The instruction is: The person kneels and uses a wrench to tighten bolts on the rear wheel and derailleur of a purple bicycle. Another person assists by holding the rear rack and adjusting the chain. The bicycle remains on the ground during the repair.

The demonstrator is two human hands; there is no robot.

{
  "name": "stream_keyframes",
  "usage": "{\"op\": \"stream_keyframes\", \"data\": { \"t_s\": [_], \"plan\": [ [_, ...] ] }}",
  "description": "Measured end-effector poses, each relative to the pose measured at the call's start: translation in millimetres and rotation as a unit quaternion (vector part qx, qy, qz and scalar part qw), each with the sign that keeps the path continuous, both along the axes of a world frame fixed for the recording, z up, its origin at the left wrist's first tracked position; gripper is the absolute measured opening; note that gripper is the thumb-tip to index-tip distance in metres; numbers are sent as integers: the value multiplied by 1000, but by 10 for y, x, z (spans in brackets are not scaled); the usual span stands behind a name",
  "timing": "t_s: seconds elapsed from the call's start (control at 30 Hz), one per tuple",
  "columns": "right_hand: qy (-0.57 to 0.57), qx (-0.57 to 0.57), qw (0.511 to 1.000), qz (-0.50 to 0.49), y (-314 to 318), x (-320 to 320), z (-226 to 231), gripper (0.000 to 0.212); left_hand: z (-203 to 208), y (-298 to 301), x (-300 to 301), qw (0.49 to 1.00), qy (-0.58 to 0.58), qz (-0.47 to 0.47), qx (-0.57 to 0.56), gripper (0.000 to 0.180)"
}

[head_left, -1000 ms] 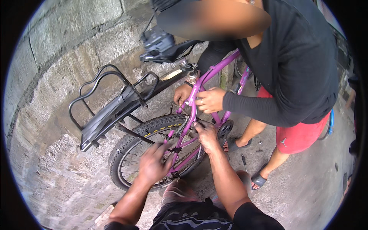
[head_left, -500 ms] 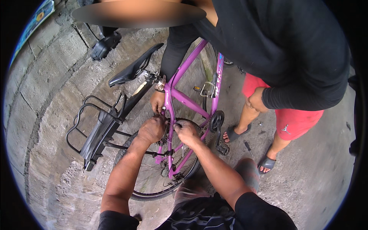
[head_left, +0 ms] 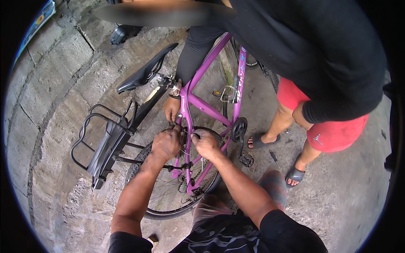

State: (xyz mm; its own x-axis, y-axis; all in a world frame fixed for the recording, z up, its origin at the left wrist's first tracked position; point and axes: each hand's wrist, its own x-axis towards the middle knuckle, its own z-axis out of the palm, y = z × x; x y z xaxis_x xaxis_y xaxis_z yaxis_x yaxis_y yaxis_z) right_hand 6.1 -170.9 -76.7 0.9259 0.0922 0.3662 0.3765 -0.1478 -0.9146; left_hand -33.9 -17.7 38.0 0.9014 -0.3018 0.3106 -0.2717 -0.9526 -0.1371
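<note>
A purple bicycle frame (head_left: 206,109) stands in front of me, its rear wheel (head_left: 171,214) close to my legs. My left hand (head_left: 167,143) is closed at the top of this wheel, beside the seat stays; its fingertips are hidden. Just right of the stays, my right hand (head_left: 205,144) is closed with the thumb toward the frame. A small dark piece shows at its fingertips, too little to name. A thin shiny rod or cable hangs below that hand. Beyond my left hand, a co-worker's hand (head_left: 171,109) reaches down by the seat tube.
A black rear rack (head_left: 107,145) juts out left, below the saddle (head_left: 145,69). The crank and pedal (head_left: 245,160) stick out right. A screwdriver-like tool (head_left: 274,157) lies on the ground near the co-worker's sandal (head_left: 295,175). A concrete block wall (head_left: 50,92) stands left.
My view has shifted slightly. My hands stay at the same spot by the seat stays, with little movement. The co-worker's legs appear a little farther right.
</note>
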Motion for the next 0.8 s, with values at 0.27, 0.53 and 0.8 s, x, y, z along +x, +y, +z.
{"op": "stream_keyframes", "data": {
  "t_s": [0.27, 0.53, 0.8],
  "plan": [
    [-23, -18, 1000, 5, 72, -85, 30, 28, -125, 120, 216, 1000, 12, 7, 19, 37],
    [-40, -75, 996, -28, 183, -57, 3, 23, 16, 56, 82, 998, 55, 13, -30, 31],
    [-29, -69, 997, -20, 218, -34, -20, 23, -52, 97, -35, 997, 53, 51, -18, 31]
  ]
}}
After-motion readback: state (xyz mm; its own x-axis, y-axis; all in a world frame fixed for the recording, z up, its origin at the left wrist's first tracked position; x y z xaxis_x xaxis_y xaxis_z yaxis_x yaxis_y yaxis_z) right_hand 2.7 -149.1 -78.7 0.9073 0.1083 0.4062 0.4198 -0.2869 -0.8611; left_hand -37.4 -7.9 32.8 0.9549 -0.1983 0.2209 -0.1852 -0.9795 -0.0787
